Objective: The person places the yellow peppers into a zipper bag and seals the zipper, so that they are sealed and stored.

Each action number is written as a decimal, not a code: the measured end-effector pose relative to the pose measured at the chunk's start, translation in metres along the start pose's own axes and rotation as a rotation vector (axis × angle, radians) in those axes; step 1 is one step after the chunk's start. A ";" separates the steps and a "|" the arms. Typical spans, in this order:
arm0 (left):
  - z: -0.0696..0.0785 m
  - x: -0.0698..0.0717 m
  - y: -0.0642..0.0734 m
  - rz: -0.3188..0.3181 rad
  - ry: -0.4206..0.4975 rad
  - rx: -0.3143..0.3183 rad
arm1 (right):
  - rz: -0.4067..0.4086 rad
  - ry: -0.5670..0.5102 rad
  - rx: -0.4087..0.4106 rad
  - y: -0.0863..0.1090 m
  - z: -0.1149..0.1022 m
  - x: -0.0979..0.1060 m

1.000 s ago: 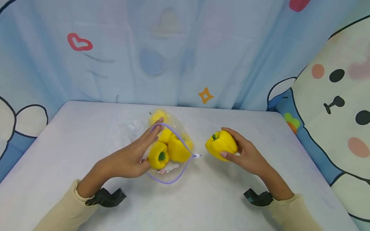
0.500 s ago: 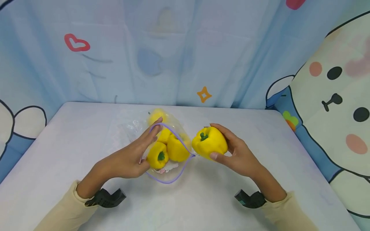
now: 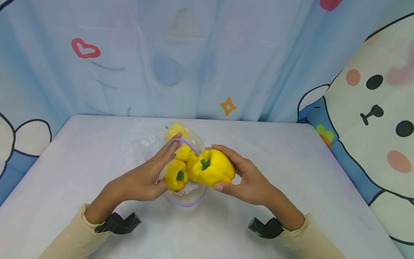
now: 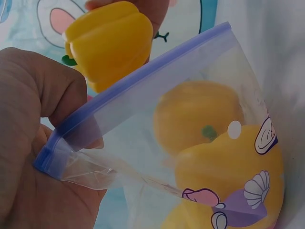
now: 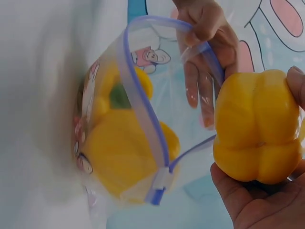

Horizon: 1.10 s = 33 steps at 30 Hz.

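Note:
A clear zip bag (image 3: 194,205) with a purple zip edge lies with its mouth gaping toward me. Several yellow bell peppers (image 3: 174,174) are inside it, also visible through its printed side in the left wrist view. At the left of the mouth, my left hand (image 3: 143,181) holds the zip edge (image 4: 157,64) by the thumb, the other fingers stretched along the rim. My right hand (image 3: 247,176) grips another yellow bell pepper (image 3: 216,169) between thumb and fingers, its green stem facing left. From the head, this pepper overlaps the mouth's right side and hides the zip slider (image 5: 162,179).
The bag rests on a white-covered table (image 3: 81,154). Behind it hangs a light blue patterned curtain (image 3: 129,72), and a large cartoon rabbit print (image 3: 375,144) borders the right side. A dark camera is strapped at each wrist.
My right hand has carried the bell pepper leftward, from beside the bag to in front of its mouth. My left hand has stayed at the bag's rim.

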<state>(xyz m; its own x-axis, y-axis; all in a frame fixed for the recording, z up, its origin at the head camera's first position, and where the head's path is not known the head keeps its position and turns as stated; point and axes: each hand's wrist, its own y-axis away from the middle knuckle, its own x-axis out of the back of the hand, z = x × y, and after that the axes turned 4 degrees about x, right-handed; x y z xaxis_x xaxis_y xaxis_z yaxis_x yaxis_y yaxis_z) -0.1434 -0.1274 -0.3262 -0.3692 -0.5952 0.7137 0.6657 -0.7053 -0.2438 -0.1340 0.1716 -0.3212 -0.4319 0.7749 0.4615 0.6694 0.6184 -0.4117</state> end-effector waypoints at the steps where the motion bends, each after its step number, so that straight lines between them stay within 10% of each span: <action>1: 0.000 0.000 0.000 0.000 0.002 0.003 | -0.007 -0.001 0.002 -0.002 0.000 -0.002; 19: 0.001 0.000 0.000 -0.007 0.057 0.005 | -0.130 -0.018 0.126 -0.013 -0.007 -0.027; 33: 0.002 -0.002 -0.001 -0.001 0.015 -0.022 | -0.125 0.213 0.177 -0.016 0.008 -0.051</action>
<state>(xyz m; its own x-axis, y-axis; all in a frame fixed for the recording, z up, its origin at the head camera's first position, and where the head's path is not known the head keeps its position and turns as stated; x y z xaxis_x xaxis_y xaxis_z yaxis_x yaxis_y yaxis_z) -0.1417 -0.1250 -0.3261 -0.3798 -0.6003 0.7039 0.6508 -0.7141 -0.2578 -0.1275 0.1227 -0.3440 -0.3554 0.6579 0.6640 0.4952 0.7350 -0.4633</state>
